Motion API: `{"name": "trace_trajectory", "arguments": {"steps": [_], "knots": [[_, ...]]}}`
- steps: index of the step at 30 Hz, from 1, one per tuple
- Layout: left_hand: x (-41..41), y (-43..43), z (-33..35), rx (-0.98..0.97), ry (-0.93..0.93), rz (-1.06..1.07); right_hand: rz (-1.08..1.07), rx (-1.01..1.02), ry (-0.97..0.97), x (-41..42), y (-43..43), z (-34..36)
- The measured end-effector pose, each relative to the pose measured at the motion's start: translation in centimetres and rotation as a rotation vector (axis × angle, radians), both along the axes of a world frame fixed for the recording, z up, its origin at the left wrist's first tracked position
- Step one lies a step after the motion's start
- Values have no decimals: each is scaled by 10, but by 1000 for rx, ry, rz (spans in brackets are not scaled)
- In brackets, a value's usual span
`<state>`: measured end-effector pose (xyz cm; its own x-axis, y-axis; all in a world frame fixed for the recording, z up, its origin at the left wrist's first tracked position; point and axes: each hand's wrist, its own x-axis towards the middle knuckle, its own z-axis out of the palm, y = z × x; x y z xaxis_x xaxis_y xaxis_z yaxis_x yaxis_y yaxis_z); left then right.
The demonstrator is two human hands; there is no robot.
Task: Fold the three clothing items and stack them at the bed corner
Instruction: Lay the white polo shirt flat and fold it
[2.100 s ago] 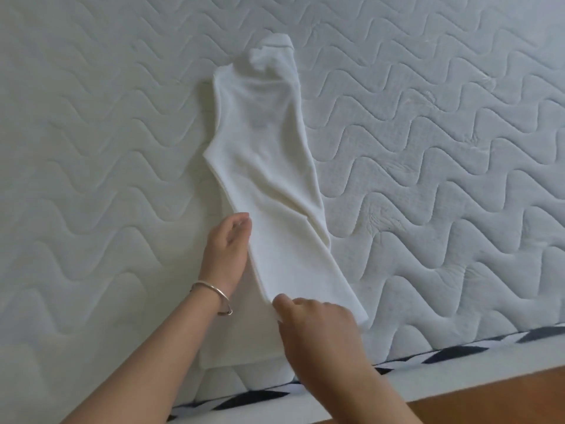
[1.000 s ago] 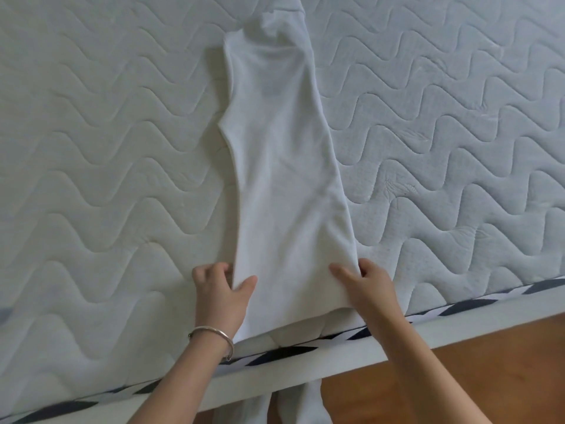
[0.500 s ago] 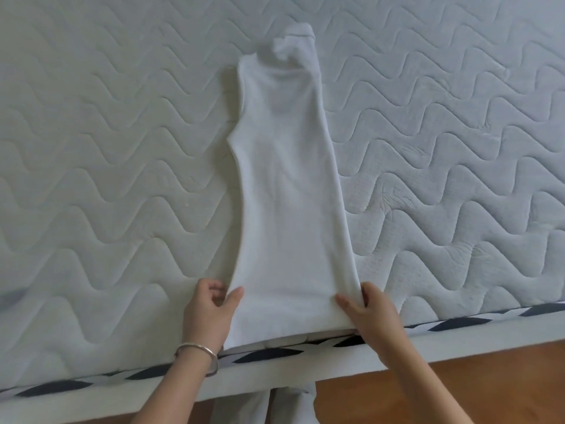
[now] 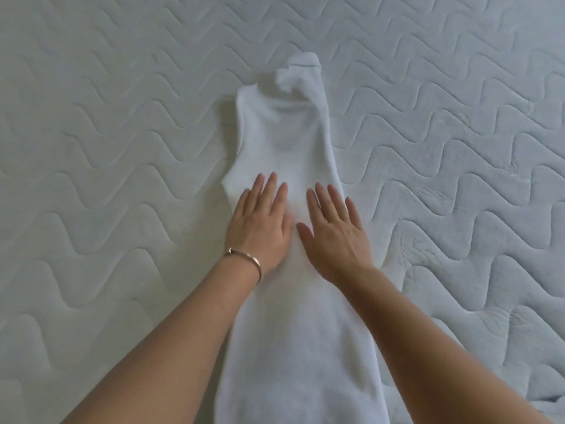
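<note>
White garment lay narrow on the mattress; left hand and right hand pressed flat, fingers spread, gripping nothing; smoothing outward would best avoid creases.

A white quilted mattress with wavy stitching fills the view, soft light shading its creases at three o'clock.
</note>
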<state>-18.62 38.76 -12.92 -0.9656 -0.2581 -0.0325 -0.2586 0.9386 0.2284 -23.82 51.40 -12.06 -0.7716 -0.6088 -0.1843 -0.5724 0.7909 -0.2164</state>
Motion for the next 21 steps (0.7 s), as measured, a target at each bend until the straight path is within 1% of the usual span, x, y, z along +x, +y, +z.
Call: {"name": "trace_trajectory", "arguments": {"steps": [2,3,4,7,10,12,14,16,18,21], "knots": [[-19,-19,-19,-35,-106,42,-20,56,-33,-16,-1,-22],[-21,-25,-29,-56,-117,58,-34,61,-43,-19,3,-30],[-20,-29,-36,-83,-110,47,-41,63,-41,-20,7,-37],[-16,-32,-44,-68,-68,32,-65,42,-6,-17,12,-49],[-21,-33,-32,-53,-45,19,-98,-4,39,-17,9,-46],[-34,-39,-24,-28,36,-11,-134,-79,76,-24,6,-37],[-55,-46,-19,3,123,-45,-178,-206,154,-42,-7,-27],[-83,-53,-18,-16,176,-76,-184,-269,234,-69,-34,-19],[-114,-61,-20,-64,154,-78,-127,-224,241,-101,-65,-15],[-144,-78,-35,-110,75,4,-2,-32,121,-145,-87,-26]]}}
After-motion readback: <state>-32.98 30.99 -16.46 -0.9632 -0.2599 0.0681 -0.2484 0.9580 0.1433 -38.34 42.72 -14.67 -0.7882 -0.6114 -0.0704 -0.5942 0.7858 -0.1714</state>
